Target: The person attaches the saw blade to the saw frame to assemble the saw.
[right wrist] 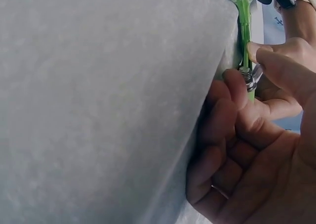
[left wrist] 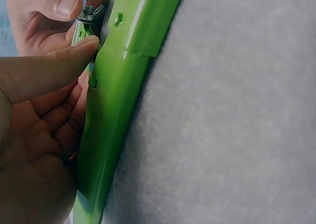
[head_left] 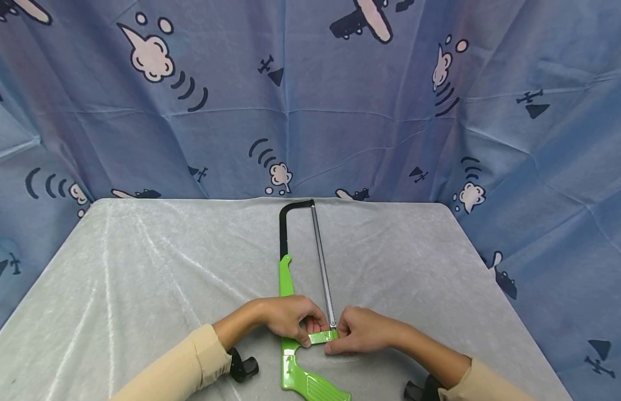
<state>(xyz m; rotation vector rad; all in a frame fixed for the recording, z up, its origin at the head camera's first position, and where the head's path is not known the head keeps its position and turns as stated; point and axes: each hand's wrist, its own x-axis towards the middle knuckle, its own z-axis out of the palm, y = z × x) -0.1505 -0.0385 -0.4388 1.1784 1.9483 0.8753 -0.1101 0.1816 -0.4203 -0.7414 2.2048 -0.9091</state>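
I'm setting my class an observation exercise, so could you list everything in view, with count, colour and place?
Saw: 1, green and black, centrally on table.
Blade: 1, silver, right side of saw.
Wing nut: 1, metallic, by blade's near end.
Table: 1, pale grey, under saw.
Curtain: 1, patterned blue, behind table.
Wrist cameras: 2, black, one per wrist.
Sleeves: 2, beige, on forearms.
Left grip: 1, bare, on saw's near end.
Right grip: 1, bare, at wing nut.

I can read no lettering, brand or number anywhere from here. The blue curtain point(head_left: 335, 83) does carry printed marks: black curved strokes point(head_left: 191, 88) beside pale cloud shapes point(head_left: 152, 58), and small crossed marks point(head_left: 265, 64) next to dark triangles point(head_left: 277, 76).
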